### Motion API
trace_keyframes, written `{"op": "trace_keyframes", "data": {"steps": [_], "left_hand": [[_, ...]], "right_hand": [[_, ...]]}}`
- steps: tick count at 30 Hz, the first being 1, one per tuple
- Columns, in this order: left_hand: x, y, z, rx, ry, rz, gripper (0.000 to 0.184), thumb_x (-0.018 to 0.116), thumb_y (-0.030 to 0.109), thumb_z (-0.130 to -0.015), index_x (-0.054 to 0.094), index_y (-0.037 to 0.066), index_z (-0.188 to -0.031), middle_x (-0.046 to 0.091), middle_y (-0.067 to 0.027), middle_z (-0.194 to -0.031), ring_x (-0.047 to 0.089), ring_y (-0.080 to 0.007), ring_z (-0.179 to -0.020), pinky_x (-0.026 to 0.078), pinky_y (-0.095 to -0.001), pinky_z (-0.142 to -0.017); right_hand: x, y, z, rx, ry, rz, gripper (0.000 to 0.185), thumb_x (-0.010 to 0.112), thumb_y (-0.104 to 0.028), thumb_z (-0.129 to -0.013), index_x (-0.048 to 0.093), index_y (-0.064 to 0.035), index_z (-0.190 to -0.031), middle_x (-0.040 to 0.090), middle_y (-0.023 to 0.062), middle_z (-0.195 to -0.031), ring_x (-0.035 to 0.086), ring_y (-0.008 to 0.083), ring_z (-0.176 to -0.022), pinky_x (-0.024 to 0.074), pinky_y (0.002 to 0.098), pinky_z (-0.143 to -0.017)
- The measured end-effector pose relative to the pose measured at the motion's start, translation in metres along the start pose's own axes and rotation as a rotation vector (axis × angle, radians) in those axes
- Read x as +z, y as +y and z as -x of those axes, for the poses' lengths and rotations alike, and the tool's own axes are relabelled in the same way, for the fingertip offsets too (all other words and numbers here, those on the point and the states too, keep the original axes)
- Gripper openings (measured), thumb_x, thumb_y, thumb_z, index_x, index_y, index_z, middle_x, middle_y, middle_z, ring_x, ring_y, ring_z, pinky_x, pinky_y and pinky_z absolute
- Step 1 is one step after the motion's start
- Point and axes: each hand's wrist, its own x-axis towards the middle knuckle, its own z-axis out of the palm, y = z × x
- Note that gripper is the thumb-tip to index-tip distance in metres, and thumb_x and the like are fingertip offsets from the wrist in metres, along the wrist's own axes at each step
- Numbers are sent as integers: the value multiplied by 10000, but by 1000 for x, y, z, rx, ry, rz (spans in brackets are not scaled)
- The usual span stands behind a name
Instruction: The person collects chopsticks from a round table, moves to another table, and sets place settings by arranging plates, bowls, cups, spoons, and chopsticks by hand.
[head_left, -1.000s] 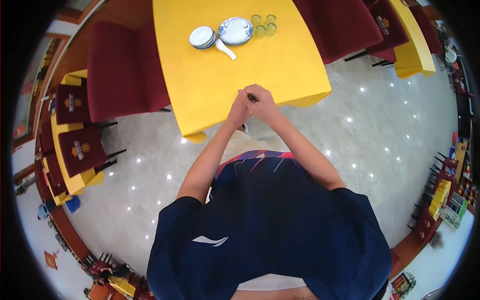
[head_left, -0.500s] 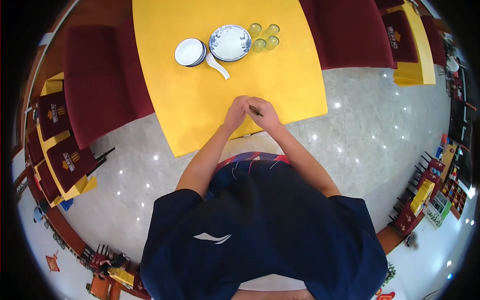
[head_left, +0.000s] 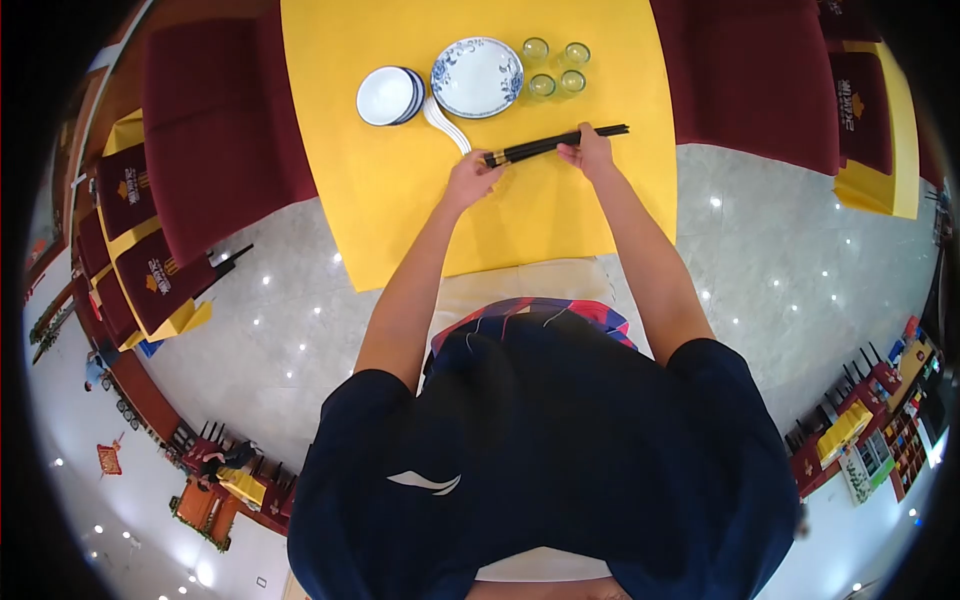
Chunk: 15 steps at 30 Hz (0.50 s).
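Observation:
A bundle of black chopsticks (head_left: 540, 147) with gold-coloured bands near one end lies level between my hands, above the near part of the yellow table (head_left: 400, 225). My left hand (head_left: 472, 181) closes on the banded end. Toward the other end, my right hand (head_left: 592, 154) grips the bundle, with the tips sticking out past it. Just beyond my left hand are white spoons (head_left: 446, 125), nested together. Past them sit stacked white bowls (head_left: 384, 96) with blue rims and a stack of blue-patterned plates (head_left: 477, 78). Several small clear glasses (head_left: 542, 85) stand right of the plates.
Dark red chairs flank the table, one on the left (head_left: 225, 130) and one on the right (head_left: 750, 80). More red chairs and yellow-covered tables stand farther off on both sides. The grey tiled floor (head_left: 760, 240) shows around me.
My hands were together near the table's front edge, around a dark thing. Now they are apart and farther forward, with the chopsticks stretched sideways between them. The view has shifted slightly.

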Motion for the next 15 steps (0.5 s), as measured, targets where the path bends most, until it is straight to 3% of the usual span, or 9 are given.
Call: {"op": "trace_keyframes", "data": {"steps": [2, 6, 8, 15], "left_hand": [[-3, -18, -5, -158, 52, 382, 253, 662, 211, -880, 597, 59, -1073, 645, -57, -766, 608, -121, -607, 477, -252, -523], [-2, -35, 14, -221, 44, 428, 218, 587, 214, -926, 591, 56, -1076, 644, -52, -797, 606, -113, -615, 489, -242, -563], [3, -47, 27, -242, 52, 414, 212, 566, 217, -936, 592, 54, -1070, 645, -52, -799, 606, -111, -618, 490, -242, -572], [11, -71, 64, -350, 70, 454, 208, 523, 221, -965, 594, 51, -1061, 651, -53, -809, 614, -118, -630, 497, -248, -591]], "right_hand": [[8, -14, -1, -37, 105, 21, 317, 516, -253, -890, 544, 58, -943, 611, 157, -793, 675, 278, -603, 611, 405, -581], [18, -27, -5, -19, 208, 155, 354, 521, -258, -890, 514, 86, -973, 606, 167, -814, 680, 295, -597, 614, 413, -579], [22, -28, -4, -69, 243, 156, 425, 500, -294, -899, 546, 129, -910, 654, 217, -801, 681, 304, -556, 602, 399, -503], [19, -35, 5, -109, 145, 517, 582, 505, -405, -900, 602, 158, -787, 657, 237, -682, 688, 293, -579, 592, 359, -501]]}}
